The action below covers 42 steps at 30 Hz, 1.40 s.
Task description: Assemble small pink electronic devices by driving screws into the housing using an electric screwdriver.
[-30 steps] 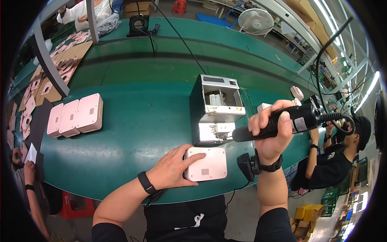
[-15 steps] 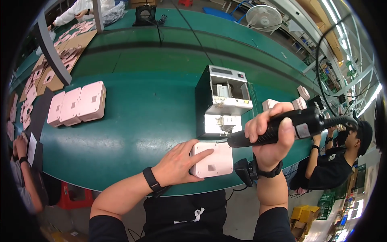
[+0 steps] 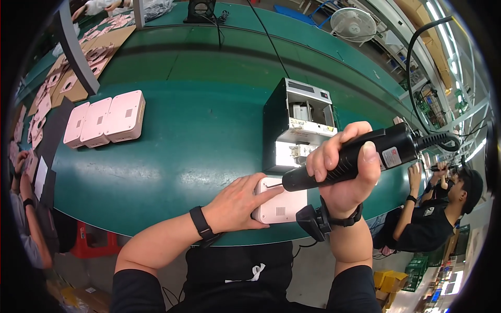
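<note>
A pale pink plastic box (image 3: 287, 208) with rounded corners and a small slotted vent lies near the front edge of the green table. My left hand (image 3: 235, 204) grips its left side, thumb below and index finger stretched over the top face. My right hand (image 3: 347, 169) is wrapped round a black corded electric screwdriver (image 3: 386, 147), held tilted over the box. Its thin bit points left, its end at the box's upper left corner; whether it sits in a screw hole I cannot tell.
Just beyond the box stands a black and silver screw feeder (image 3: 302, 122). Three matching pink boxes (image 3: 96, 122) line up at left. Pink flat parts (image 3: 44, 107) lie on cardboard beyond a grey post (image 3: 75, 49). A co-worker (image 3: 433, 214) sits at right; a black cable (image 3: 412, 68) hangs nearby.
The screwdriver's bit has moved left along the box's far edge to its upper left corner. My left hand still holds the box. The whole view has shifted slightly.
</note>
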Motion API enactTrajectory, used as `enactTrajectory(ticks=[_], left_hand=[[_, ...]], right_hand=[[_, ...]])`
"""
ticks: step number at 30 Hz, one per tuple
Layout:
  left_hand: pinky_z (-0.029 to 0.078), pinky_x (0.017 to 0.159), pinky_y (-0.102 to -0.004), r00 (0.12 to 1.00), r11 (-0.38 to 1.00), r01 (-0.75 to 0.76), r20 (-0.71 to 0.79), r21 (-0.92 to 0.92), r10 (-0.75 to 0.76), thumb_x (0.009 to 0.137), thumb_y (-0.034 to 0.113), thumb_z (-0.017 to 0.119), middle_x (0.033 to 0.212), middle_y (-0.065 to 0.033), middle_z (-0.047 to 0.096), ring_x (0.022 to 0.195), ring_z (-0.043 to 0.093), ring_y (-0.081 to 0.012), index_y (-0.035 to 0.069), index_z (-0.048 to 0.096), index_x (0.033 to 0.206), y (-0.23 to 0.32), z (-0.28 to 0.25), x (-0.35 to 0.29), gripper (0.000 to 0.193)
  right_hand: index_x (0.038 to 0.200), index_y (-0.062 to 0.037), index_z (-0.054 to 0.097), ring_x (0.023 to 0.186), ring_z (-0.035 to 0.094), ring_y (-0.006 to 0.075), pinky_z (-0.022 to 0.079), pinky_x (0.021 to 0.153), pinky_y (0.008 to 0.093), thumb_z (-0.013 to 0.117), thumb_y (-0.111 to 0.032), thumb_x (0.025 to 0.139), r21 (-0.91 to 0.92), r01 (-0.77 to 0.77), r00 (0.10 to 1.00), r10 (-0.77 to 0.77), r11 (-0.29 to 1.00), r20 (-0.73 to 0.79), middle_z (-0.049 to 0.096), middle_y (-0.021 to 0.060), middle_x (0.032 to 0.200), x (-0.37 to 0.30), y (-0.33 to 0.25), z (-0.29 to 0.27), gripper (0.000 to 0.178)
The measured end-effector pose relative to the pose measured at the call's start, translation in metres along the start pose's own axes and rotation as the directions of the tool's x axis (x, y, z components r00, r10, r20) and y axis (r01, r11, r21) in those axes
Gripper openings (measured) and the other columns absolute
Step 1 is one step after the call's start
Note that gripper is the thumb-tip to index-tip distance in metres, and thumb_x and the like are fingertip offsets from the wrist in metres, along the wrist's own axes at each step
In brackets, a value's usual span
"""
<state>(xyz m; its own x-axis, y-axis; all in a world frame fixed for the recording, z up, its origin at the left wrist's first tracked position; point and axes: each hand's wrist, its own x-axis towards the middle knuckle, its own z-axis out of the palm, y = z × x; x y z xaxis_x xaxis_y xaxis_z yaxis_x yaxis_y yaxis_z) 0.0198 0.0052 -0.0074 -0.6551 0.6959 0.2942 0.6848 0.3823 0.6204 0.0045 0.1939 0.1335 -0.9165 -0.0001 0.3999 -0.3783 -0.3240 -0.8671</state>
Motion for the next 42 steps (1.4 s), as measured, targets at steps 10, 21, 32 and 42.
enactTrajectory(ticks=[10, 21, 32, 42], left_hand=[[0.049, 0.106, -0.0493, 1.000, 1.000, -0.004, -0.005, -0.001, 0.004, 0.068, 0.037, 0.093, 0.142, -0.0211, 0.046, 0.126, 0.055, -0.0413, 0.025, 0.051, 0.151, -0.001, 0.001, 0.000, 0.093], [0.048, 0.106, -0.0487, 0.998, 0.996, -0.036, -0.061, -0.081, 0.031, 0.061, 0.030, 0.096, 0.140, -0.0219, 0.047, 0.127, 0.054, -0.0408, 0.021, 0.059, 0.144, -0.007, 0.008, 0.000, 0.091], [0.045, 0.105, -0.0499, 0.997, 0.992, -0.011, -0.071, -0.127, 0.002, 0.061, 0.026, 0.095, 0.138, -0.0209, 0.050, 0.127, 0.052, -0.0406, 0.013, 0.069, 0.124, -0.007, 0.009, -0.002, 0.070], [0.049, 0.103, -0.0474, 0.995, 0.995, -0.046, -0.090, -0.091, 0.038, 0.059, 0.026, 0.097, 0.134, -0.0216, 0.050, 0.121, 0.056, -0.0402, 0.021, 0.060, 0.143, -0.007, 0.007, 0.002, 0.092]], right_hand=[[0.109, -0.0087, 0.047, 0.049, 0.051, 0.0176, 0.048, 0.054, 0.0367, 0.049, -0.045, 0.104, -0.055, 0.000, 1.000, 0.001, 0.998, 0.014, 0.053, 0.0064, 0.068, 0.006, 0.012, -0.003, 0.037], [0.109, -0.0093, 0.043, 0.053, 0.053, 0.0188, 0.047, 0.056, 0.0365, 0.064, -0.050, 0.096, -0.054, -0.001, 0.994, 0.007, 0.999, 0.110, 0.054, 0.0072, 0.072, -0.014, 0.011, 0.007, 0.047], [0.108, -0.0112, 0.043, 0.059, 0.057, 0.0209, 0.050, 0.066, 0.0390, 0.078, -0.053, 0.089, -0.048, -0.121, 0.990, 0.124, 0.991, 0.064, 0.057, 0.0074, 0.075, -0.016, 0.008, 0.011, 0.058], [0.111, -0.0086, 0.046, 0.050, 0.051, 0.0181, 0.046, 0.054, 0.0366, 0.064, -0.051, 0.096, -0.024, 0.052, 0.995, -0.050, 0.998, 0.087, 0.054, 0.0060, 0.071, -0.007, 0.008, 0.002, 0.048]])
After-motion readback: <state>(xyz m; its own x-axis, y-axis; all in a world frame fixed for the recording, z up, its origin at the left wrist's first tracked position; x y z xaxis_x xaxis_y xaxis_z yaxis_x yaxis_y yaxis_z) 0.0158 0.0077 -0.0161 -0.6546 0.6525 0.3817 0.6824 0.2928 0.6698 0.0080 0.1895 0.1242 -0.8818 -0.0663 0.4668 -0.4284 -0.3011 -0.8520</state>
